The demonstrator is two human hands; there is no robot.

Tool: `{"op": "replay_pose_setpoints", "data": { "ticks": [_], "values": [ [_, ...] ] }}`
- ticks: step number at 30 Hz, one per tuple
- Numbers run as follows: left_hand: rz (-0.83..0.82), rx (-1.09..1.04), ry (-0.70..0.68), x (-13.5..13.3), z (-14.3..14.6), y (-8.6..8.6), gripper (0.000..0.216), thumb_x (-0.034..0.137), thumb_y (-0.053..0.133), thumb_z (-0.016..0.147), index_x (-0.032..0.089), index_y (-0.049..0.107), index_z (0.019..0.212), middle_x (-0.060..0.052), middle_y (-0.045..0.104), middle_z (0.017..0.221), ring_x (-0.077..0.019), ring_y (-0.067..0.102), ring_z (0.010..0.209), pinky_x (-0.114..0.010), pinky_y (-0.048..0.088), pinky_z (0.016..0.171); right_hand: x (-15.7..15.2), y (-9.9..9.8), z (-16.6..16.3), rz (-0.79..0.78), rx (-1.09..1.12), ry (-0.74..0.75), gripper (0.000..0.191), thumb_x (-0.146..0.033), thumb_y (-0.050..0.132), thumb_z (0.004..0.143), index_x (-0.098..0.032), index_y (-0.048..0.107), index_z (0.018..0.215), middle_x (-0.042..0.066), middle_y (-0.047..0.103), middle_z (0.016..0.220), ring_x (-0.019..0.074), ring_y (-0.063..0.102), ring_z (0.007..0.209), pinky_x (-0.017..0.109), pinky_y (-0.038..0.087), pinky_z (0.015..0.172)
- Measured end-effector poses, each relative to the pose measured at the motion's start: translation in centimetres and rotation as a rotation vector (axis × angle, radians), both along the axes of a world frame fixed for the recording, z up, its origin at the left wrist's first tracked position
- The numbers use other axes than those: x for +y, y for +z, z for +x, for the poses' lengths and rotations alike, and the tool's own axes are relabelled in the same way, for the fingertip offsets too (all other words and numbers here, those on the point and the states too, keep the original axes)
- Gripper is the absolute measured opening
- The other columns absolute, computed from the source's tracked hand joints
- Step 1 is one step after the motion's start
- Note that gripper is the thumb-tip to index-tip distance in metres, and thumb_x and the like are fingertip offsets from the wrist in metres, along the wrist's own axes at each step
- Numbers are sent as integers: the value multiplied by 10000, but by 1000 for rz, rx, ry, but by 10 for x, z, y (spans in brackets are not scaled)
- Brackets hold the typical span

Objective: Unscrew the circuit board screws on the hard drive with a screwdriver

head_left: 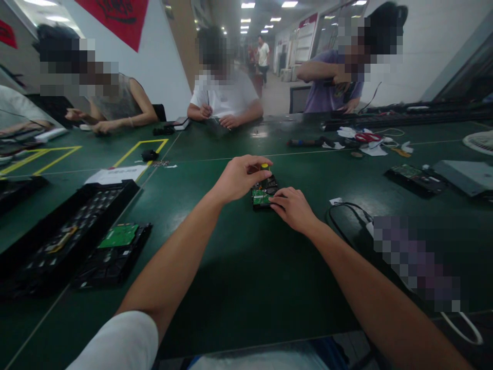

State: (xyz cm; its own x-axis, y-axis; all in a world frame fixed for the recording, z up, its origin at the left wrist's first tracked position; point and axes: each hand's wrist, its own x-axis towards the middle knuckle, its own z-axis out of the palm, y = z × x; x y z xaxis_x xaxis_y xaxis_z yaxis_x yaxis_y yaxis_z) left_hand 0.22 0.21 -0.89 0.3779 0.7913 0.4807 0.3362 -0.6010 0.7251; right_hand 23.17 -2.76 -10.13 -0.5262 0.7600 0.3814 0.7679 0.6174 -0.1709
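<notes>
My left hand (pixel 244 177) is closed round a small screwdriver with a yellow top (pixel 264 167), which stands upright over a black hard drive. That hard drive (pixel 262 199) lies on the green table in front of me, a green circuit board showing on its near part. From the right, my right hand (pixel 295 206) grips the drive's near right edge with thumb and fingers. The screwdriver's tip and part of the drive are hidden behind my fingers.
A long black tray (pixel 127 191) and another drive with a green board (pixel 119 237) lie at left. To the right are a drive (pixel 414 177), a grey metal box (pixel 464 174) and a black cable (pixel 348 204). Several people sit across the table.
</notes>
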Motion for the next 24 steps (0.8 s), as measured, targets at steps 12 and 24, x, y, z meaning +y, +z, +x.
{"op": "replay_pose_setpoints", "data": {
  "ticks": [12, 24],
  "values": [
    [-9, -2, -23, -1, 0, 1, 316, 328, 765, 882, 208, 788, 1173, -88, 768, 1091, -204, 710, 946, -380, 582, 902, -1, 0, 0, 8, -7, -5, 255, -302, 596, 1042, -252, 777, 1214, 100, 698, 1186, 287, 557, 1094, 429, 388, 870],
    [0, -21, -27, 1, 1, -2, 313, 335, 768, 883, 204, 784, 1167, -86, 765, 1081, -196, 700, 933, -368, 572, 881, -1, 0, 0, 14, -8, -5, 243, -287, 614, 1034, -229, 778, 1204, 104, 704, 1182, 286, 563, 1098, 424, 388, 874]
  ]
}}
